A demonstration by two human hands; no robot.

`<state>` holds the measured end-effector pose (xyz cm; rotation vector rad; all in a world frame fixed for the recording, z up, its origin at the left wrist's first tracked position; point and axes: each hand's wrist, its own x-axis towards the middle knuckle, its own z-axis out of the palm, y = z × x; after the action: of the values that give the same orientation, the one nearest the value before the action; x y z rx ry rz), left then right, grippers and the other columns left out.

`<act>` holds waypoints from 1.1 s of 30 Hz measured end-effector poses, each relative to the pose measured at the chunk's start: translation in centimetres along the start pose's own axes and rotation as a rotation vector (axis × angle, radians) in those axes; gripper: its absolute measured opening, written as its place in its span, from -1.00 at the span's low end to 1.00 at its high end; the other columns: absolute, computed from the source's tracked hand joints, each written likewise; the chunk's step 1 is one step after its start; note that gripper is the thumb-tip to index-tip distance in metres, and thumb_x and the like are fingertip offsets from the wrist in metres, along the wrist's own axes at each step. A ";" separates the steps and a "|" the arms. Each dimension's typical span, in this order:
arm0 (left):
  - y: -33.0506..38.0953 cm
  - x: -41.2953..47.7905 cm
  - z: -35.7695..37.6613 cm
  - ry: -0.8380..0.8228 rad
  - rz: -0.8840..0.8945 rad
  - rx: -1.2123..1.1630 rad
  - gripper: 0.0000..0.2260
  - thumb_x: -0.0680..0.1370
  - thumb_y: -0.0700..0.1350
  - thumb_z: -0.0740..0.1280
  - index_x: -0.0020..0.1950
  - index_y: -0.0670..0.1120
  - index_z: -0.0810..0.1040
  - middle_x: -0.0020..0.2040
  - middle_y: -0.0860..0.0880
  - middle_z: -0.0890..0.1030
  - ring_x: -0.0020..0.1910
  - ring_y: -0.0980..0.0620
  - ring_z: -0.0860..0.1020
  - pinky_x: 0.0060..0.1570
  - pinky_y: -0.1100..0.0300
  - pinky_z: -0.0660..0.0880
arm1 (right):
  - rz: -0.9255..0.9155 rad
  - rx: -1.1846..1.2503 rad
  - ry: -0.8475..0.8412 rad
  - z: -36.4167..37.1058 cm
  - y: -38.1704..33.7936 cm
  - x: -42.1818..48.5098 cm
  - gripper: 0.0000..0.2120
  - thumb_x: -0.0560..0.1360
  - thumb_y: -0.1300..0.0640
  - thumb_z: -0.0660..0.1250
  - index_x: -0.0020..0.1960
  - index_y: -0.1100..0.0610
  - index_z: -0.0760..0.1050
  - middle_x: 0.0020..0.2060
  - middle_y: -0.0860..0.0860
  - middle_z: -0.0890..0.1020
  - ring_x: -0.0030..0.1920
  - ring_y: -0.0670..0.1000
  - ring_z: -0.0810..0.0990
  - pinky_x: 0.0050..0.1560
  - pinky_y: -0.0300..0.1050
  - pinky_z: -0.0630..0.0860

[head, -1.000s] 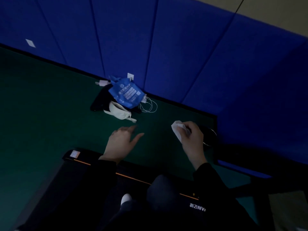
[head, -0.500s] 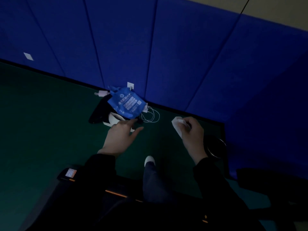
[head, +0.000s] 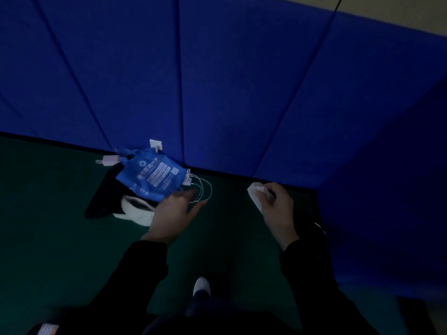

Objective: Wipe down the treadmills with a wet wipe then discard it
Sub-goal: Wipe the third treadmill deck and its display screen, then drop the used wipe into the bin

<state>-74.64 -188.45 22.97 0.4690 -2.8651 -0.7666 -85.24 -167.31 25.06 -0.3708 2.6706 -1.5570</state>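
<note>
Seemingly discard stage: right hand (head: 278, 206) pinched the bunched wet wipe (head: 256, 194) above the floor (head: 48, 213); left hand (head: 174, 213) hung loose, empty. Best dropped wadded, squarely over the dark rim (head: 319, 228) nearby, likely a bin.

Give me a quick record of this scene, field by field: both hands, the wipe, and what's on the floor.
right hand: grips wipe
left hand: open, holds nothing
floor: green; blue bag and white cables lie near the wall
wall: blue padded panels
beside right hand: dark round rim, too dim to identify
</note>
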 end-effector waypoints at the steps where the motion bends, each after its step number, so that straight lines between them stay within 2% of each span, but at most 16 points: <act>1: 0.5 1.6 0.1 -0.003 -0.003 -0.002 -0.56 0.47 0.29 0.14 0.12 0.01 0.50 -0.08 -0.10 0.62 -0.08 -0.14 0.59 -0.13 -0.01 0.54 | -0.001 -0.003 0.013 -0.2 0.3 1.3 -0.94 0.49 0.23 0.32 -0.14 0.13 0.47 -0.13 0.12 0.57 -0.19 -0.17 0.48 -0.27 -0.57 0.34; 4: 1.9 5.9 0.6 -0.026 0.024 0.002 -0.58 0.50 0.21 0.22 0.22 -0.02 0.49 0.00 -0.11 0.62 -0.01 -0.15 0.57 -0.06 -0.02 0.53 | 0.010 0.013 0.037 -0.8 1.2 4.5 -0.93 0.49 0.25 0.31 -0.16 0.15 0.46 -0.15 0.14 0.56 -0.21 -0.18 0.47 -0.29 -0.56 0.34; 7: 3.3 9.2 1.4 -0.067 0.097 0.012 -0.49 0.47 0.29 0.13 0.22 -0.02 0.48 -0.01 -0.11 0.63 -0.01 -0.14 0.57 -0.06 -0.01 0.53 | 0.062 0.034 0.076 -1.5 2.1 6.5 -0.94 0.50 0.24 0.30 -0.15 0.16 0.47 -0.14 0.14 0.55 -0.20 -0.17 0.47 -0.29 -0.55 0.34; 10: 5.2 12.1 2.5 -0.137 0.157 -0.015 -0.57 0.50 0.15 0.27 0.24 -0.09 0.50 0.00 -0.16 0.64 0.00 -0.16 0.58 -0.03 0.03 0.48 | 0.110 0.019 0.127 -2.9 3.3 7.8 -0.94 0.50 0.20 0.30 -0.13 0.18 0.49 -0.12 0.11 0.56 -0.18 -0.12 0.49 -0.28 -0.51 0.36; 12: 6.8 13.9 3.4 -0.162 0.229 -0.028 -0.55 0.49 0.13 0.29 0.24 -0.14 0.52 0.01 -0.20 0.64 -0.01 -0.18 0.59 -0.04 0.03 0.48 | 0.124 0.003 0.185 -4.0 4.4 8.6 -0.93 0.50 0.19 0.31 -0.13 0.19 0.49 -0.13 0.12 0.56 -0.17 -0.04 0.51 -0.23 -0.32 0.41; 15: 9.1 17.0 4.9 -0.198 0.323 -0.034 -0.45 0.45 0.25 0.19 0.21 -0.14 0.55 -0.01 -0.20 0.66 -0.05 -0.19 0.61 -0.07 0.00 0.53 | 0.175 -0.004 0.278 -5.8 6.0 9.5 -0.87 0.47 0.10 0.31 -0.16 0.17 0.48 -0.17 0.15 0.57 -0.19 0.05 0.53 -0.22 -0.11 0.44; 17: 10.6 19.2 6.4 -0.267 0.361 -0.020 -0.48 0.48 0.22 0.22 0.26 -0.12 0.51 0.04 -0.17 0.64 0.00 -0.16 0.59 -0.02 0.00 0.52 | 0.222 -0.007 0.344 -6.9 6.9 10.0 -0.85 0.45 0.06 0.29 -0.18 0.15 0.48 -0.18 0.12 0.57 -0.18 0.03 0.53 -0.21 -0.17 0.45; 20: 13.1 22.9 8.8 -0.383 0.488 -0.013 -0.38 0.46 0.32 0.12 0.32 -0.08 0.44 0.10 -0.13 0.62 0.07 -0.12 0.54 0.03 -0.03 0.50 | 0.307 -0.019 0.452 -8.7 8.2 10.9 -0.89 0.48 0.12 0.29 -0.18 0.15 0.48 -0.16 0.11 0.57 -0.18 -0.04 0.52 -0.26 -0.38 0.39; 24: 16.7 27.6 12.0 -0.457 0.637 -0.016 -0.47 0.51 0.24 0.17 0.34 -0.06 0.43 0.18 -0.11 0.59 0.12 -0.08 0.52 0.04 0.03 0.49 | 0.443 -0.069 0.622 -10.6 10.4 12.7 -0.93 0.49 0.17 0.28 -0.14 0.15 0.50 -0.14 0.11 0.59 -0.15 0.03 0.54 -0.14 -0.14 0.46; 28: 20.0 32.1 14.1 -0.526 0.778 -0.040 -0.51 0.52 0.18 0.19 0.36 -0.07 0.40 0.22 -0.09 0.57 0.14 -0.03 0.52 0.05 0.11 0.46 | 0.533 -0.085 0.772 -11.2 11.3 14.8 -0.93 0.49 0.19 0.29 -0.17 0.14 0.50 -0.17 0.11 0.60 -0.18 0.03 0.55 -0.17 -0.12 0.48; 29: 20.8 33.1 14.6 -0.552 0.804 -0.042 -0.51 0.53 0.17 0.19 0.36 -0.07 0.40 0.22 -0.08 0.56 0.14 -0.02 0.51 0.06 0.12 0.46 | 0.534 -0.097 0.801 -11.3 11.3 15.3 -0.93 0.49 0.22 0.29 -0.17 0.16 0.50 -0.17 0.12 0.59 -0.21 0.00 0.55 -0.19 -0.17 0.46; 32: 23.0 35.4 16.5 -0.623 0.894 -0.058 -0.52 0.54 0.16 0.19 0.36 -0.08 0.40 0.21 -0.09 0.57 0.12 -0.01 0.51 0.06 0.12 0.47 | 0.530 -0.149 0.869 -11.6 11.7 16.6 -0.95 0.48 0.28 0.32 -0.16 0.23 0.51 -0.20 0.09 0.55 -0.26 -0.14 0.48 -0.28 -0.50 0.34; 33: 23.7 35.9 17.1 -0.641 0.922 -0.061 -0.52 0.54 0.16 0.19 0.36 -0.09 0.40 0.21 -0.09 0.57 0.12 0.00 0.52 0.06 0.11 0.48 | 0.543 -0.150 0.888 -11.7 12.0 16.9 -0.96 0.48 0.28 0.33 -0.15 0.23 0.51 -0.20 0.09 0.55 -0.26 -0.13 0.49 -0.28 -0.53 0.33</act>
<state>-118.26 -172.94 22.11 -1.2342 -3.0112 -0.8819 -105.57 -155.31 22.19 1.2237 3.0174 -1.5492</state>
